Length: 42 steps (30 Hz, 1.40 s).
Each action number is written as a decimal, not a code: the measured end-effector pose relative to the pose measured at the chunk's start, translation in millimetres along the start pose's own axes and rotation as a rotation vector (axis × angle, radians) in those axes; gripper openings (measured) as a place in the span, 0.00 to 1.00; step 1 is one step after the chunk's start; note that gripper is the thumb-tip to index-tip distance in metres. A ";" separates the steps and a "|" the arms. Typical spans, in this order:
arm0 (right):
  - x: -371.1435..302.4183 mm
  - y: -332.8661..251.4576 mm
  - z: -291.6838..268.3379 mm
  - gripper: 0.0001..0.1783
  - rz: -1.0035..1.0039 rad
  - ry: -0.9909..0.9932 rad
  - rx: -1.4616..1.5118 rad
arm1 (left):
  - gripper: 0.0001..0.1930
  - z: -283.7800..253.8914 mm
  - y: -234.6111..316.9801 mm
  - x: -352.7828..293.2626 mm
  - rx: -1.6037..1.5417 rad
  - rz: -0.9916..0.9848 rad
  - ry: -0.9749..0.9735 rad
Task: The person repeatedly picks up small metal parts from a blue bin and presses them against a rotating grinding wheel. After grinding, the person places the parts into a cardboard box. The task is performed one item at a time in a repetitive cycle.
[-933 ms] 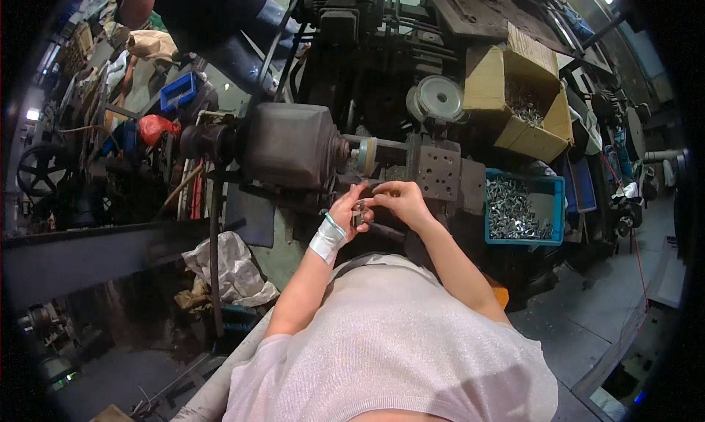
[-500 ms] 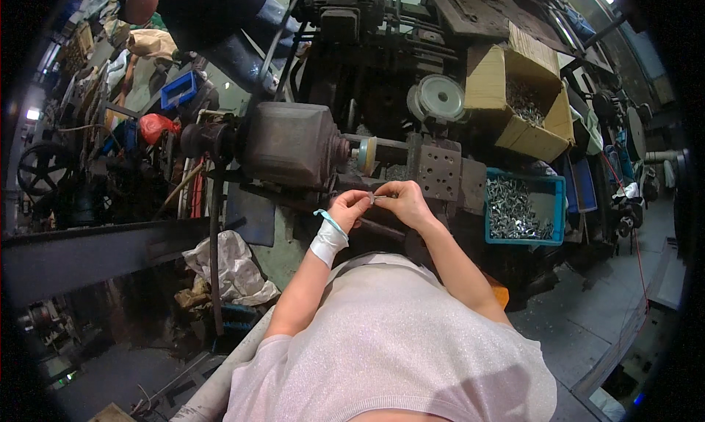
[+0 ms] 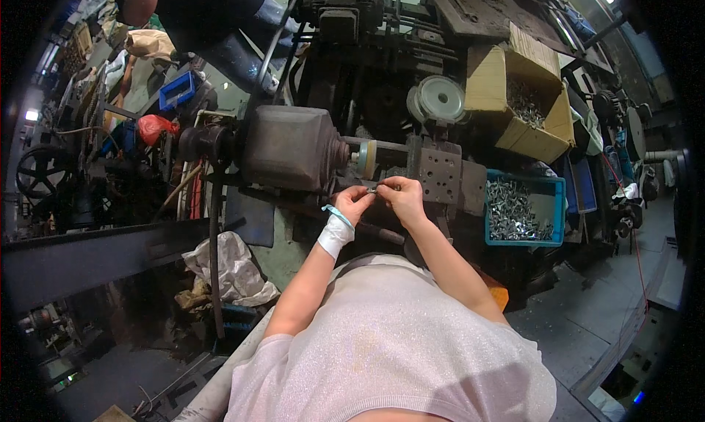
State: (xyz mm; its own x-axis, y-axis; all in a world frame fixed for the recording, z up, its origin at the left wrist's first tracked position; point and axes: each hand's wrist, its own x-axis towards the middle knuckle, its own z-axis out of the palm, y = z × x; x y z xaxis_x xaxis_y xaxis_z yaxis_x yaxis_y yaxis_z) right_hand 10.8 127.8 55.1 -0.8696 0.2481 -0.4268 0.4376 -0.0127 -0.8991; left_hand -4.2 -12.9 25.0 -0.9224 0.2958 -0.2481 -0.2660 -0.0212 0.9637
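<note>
Fingertips meet in front of the machine, where a small shiny metal part [image 3: 373, 190] is pinched between them. My left hand [image 3: 353, 202], with a white wrap and a light blue band at the wrist, grips it from one side. From the other side my right hand [image 3: 403, 197] holds it with thumb and fingers. Much of the part is covered by the fingers. Just beyond the hands is a round wheel with a tan rim [image 3: 369, 159], mounted on the spindle of a dark lathe-like machine [image 3: 288, 144]. A block with several holes [image 3: 440, 174] sits to its right.
At the right stands a teal crate [image 3: 562, 211] with many shiny metal parts. Behind it an open cardboard box [image 3: 523, 137] holds more small pieces. A white sack [image 3: 233, 266] lies at left, near a dark upright post [image 3: 214, 264]. Another person's legs [image 3: 239, 55] are at the far left.
Both hands have shifted slightly up toward the machine. My right hand's fingers have curled closer round the small metal part, which now shows less.
</note>
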 end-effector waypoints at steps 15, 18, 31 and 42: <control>27.9 4.5 15.1 0.09 -0.111 0.154 -0.204 | 0.06 16.2 -5.4 19.5 -0.114 -0.169 0.189; 35.3 18.8 15.1 0.09 -0.128 0.165 -0.121 | 0.07 16.8 1.4 18.9 -0.108 -0.202 0.175; 15.7 4.0 8.5 0.08 -0.189 0.153 -0.126 | 0.10 8.3 16.3 6.7 -0.025 -0.333 0.102; -5.7 -1.1 -0.8 0.08 -0.156 0.047 0.020 | 0.10 -0.5 15.4 1.9 -0.322 -0.463 -0.053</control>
State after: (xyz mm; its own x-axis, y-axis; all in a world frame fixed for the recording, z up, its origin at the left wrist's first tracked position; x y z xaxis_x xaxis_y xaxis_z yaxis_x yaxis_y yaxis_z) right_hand 15.4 127.2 58.6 -0.9149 0.2938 -0.2769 0.2929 0.0107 -0.9561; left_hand -10.3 -13.1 39.3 -0.6760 0.3908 -0.6247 -0.7193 -0.1660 0.6746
